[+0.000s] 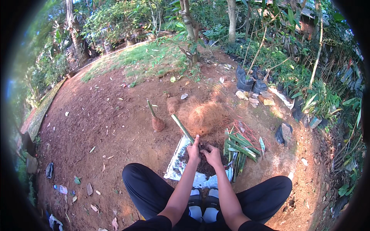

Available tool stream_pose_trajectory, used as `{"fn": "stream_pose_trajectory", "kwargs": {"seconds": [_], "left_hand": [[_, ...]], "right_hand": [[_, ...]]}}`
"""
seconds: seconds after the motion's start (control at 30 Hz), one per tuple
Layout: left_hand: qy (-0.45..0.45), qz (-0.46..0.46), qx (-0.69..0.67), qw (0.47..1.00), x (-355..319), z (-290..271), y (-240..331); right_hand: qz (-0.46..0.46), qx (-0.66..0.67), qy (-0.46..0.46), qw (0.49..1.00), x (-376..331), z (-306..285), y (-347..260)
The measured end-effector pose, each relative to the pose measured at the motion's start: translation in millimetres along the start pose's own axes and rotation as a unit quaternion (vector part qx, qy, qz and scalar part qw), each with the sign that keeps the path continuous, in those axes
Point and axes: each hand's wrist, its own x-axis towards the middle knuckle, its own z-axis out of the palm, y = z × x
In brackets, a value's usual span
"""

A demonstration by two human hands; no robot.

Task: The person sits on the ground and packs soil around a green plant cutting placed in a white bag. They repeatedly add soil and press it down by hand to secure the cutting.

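Gripping the lower end of a green stalk (182,128), the left hand (194,151) is closing its fingers round it above the upper edge of a white plastic sheet (176,163). The stalk's long axis is slanting up and to the left, away from the person, toward a heap of brown coconut fibre (204,115). The right hand (212,155) is curling loosely just beside the left, over dark soil (205,167) piled on the sheet; whether it is grasping anything cannot be told. More green cuttings (239,148) are lying by the sheet's right edge, and a fibre-wrapped stalk (156,120) is resting to the left.
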Motion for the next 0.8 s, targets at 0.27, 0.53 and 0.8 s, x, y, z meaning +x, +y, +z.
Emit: {"fn": "stream_pose_trajectory", "kwargs": {"seconds": [0.27, 0.53, 0.8], "left_hand": [[0.046, 0.002, -0.078, 0.996, -10, 13, 4], [0.020, -0.055, -0.227, 0.972, -5, 4, 23], [0.043, -0.003, -0.139, 0.989, 1, 3, 13]], "right_hand": [[0.068, -0.157, 0.045, 0.984, 0, 3, -14], [-0.020, -0.031, 0.002, 0.999, 0, 7, -18], [-0.063, -0.041, 0.028, 0.997, -1, 7, -18]]}}
